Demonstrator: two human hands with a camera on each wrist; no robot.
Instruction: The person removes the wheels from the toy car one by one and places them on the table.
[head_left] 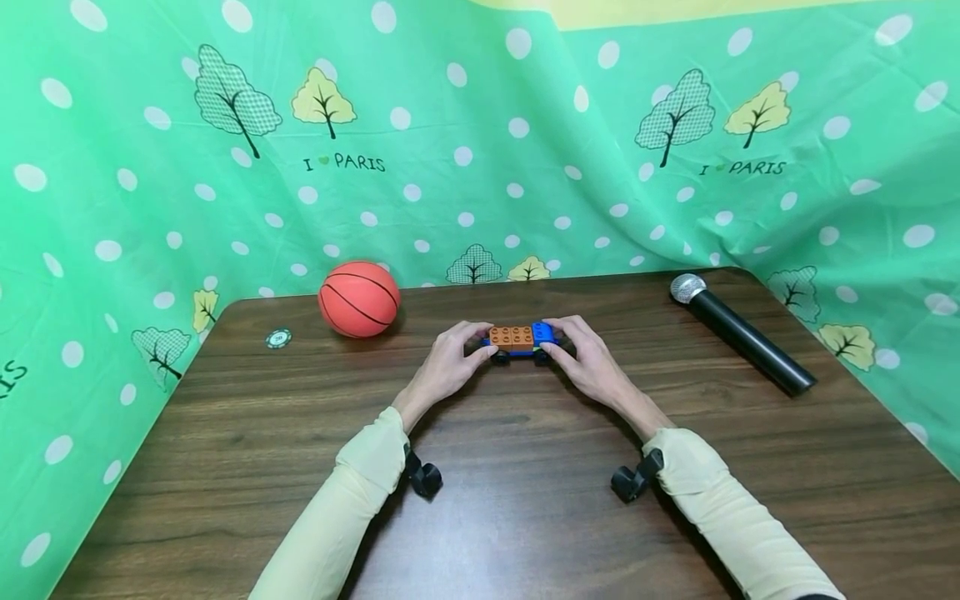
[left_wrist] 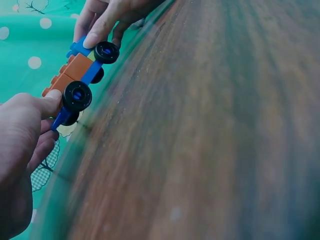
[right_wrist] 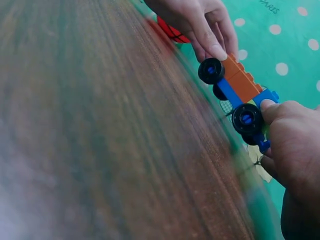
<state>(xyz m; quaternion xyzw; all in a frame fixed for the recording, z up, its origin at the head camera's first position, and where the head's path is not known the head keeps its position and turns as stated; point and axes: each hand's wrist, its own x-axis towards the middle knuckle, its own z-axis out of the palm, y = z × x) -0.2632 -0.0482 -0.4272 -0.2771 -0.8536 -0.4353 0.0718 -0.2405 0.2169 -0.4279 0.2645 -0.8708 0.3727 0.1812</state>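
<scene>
A small brick toy car [head_left: 519, 339] stands on its black wheels on the dark wooden table [head_left: 510, 500], just beyond the middle. It has a blue chassis, orange bricks on top and a blue brick at its right end. My left hand [head_left: 480, 343] pinches its left end between thumb and fingers, and my right hand [head_left: 558, 340] pinches its right end. The left wrist view shows the car [left_wrist: 75, 75] with my left hand [left_wrist: 47, 107] by one wheel. In the right wrist view my right hand [right_wrist: 272, 112] holds the car [right_wrist: 237, 82] at its blue end.
An orange basketball [head_left: 358, 298] lies at the back left, with a small round green token [head_left: 278, 338] to its left. A black microphone [head_left: 738, 333] lies at the back right. A green dotted cloth [head_left: 480, 167] hangs behind and around the table.
</scene>
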